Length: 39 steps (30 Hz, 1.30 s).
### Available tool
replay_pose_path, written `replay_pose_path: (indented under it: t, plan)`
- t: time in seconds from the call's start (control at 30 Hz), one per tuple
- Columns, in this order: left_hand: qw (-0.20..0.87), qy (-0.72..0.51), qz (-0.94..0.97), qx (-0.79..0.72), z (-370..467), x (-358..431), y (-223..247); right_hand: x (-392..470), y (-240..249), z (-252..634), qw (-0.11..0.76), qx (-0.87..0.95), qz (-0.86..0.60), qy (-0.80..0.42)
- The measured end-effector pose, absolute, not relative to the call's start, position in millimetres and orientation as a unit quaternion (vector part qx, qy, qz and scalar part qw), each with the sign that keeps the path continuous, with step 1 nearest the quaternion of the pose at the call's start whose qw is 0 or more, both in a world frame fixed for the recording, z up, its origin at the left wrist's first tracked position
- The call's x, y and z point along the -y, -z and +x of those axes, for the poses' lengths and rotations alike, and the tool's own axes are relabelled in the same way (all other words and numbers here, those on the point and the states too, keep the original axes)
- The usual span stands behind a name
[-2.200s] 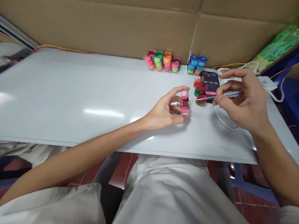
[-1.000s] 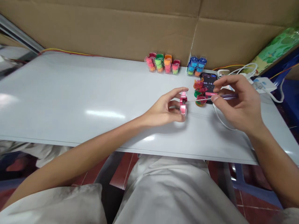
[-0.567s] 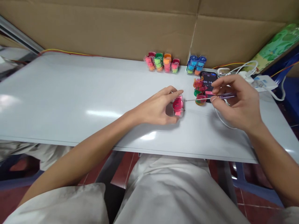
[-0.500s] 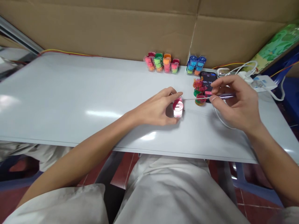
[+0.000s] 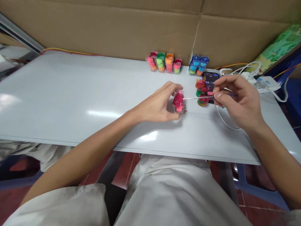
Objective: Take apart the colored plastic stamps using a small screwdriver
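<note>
A small clear plastic piece (image 5: pixel 178 101) with a crimson round face and a pink part is gripped by my left hand (image 5: pixel 157 105), thumb at its near end and fingers at its far end. My right hand (image 5: pixel 244 105) pinches a thin screwdriver (image 5: pixel 197 98) by its dark purple handle, with the shaft pointing left. The screwdriver's tip meets or nearly meets the right side of the crimson face; I cannot tell if they touch. Just left of my right hand lies a pile of loose red, green and orange plastic parts (image 5: pixel 202 94).
Several colourful plastic pieces (image 5: pixel 161 62) stand along the cardboard wall (image 5: pixel 105 31), with blue ones (image 5: pixel 198 64) to their right. A phone (image 5: pixel 210 78) showing a timer lies behind the loose parts. White cables and a power strip (image 5: pixel 269 83) occupy the table's right end.
My left hand has tilted the plastic piece and raised it slightly, and the glare on it has gone. The screwdriver stays against or near its right side; my right fingers have shifted a little.
</note>
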<state>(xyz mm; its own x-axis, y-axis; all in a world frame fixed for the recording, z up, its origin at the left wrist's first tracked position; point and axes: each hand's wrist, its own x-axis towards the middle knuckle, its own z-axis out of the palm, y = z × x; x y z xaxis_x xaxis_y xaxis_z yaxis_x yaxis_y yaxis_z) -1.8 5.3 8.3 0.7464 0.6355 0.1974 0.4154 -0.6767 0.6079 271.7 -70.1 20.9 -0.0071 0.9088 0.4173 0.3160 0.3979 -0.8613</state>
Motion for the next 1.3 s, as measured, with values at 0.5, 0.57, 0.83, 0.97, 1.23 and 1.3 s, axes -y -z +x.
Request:
replay_pose_path:
  t: [0.5, 0.57, 0.83, 0.97, 1.23, 1.3]
  plan:
    - [0.279, -0.16, 0.864, -0.387, -29.9, -53.7, 3.1, 73.5, -26.5, 274.4, 0.53, 0.659, -0.467, -0.258]
    - [0.249, -0.135, 0.871, -0.401, -34.1, -60.6, 3.3, 74.5, -27.5, 274.4, 0.53, 0.66, -0.468, -0.256]
    - [0.226, -0.123, 0.889, -0.38, -39.9, -68.6, -0.7, 77.6, -30.3, 271.4, 0.525, 0.655, -0.48, -0.255]
    - [0.206, -0.148, 0.902, -0.349, -36.0, -59.4, -5.9, 77.3, -30.3, 271.2, 0.522, 0.662, -0.476, -0.25]
    - [0.156, -0.174, 0.911, -0.339, -19.7, -46.3, 4.0, 77.4, -23.7, 270.9, 0.495, 0.689, -0.485, -0.215]
    - [0.149, -0.176, 0.914, -0.335, -12.3, -50.0, 7.0, 77.8, -21.0, 269.9, 0.49, 0.689, -0.484, -0.227]
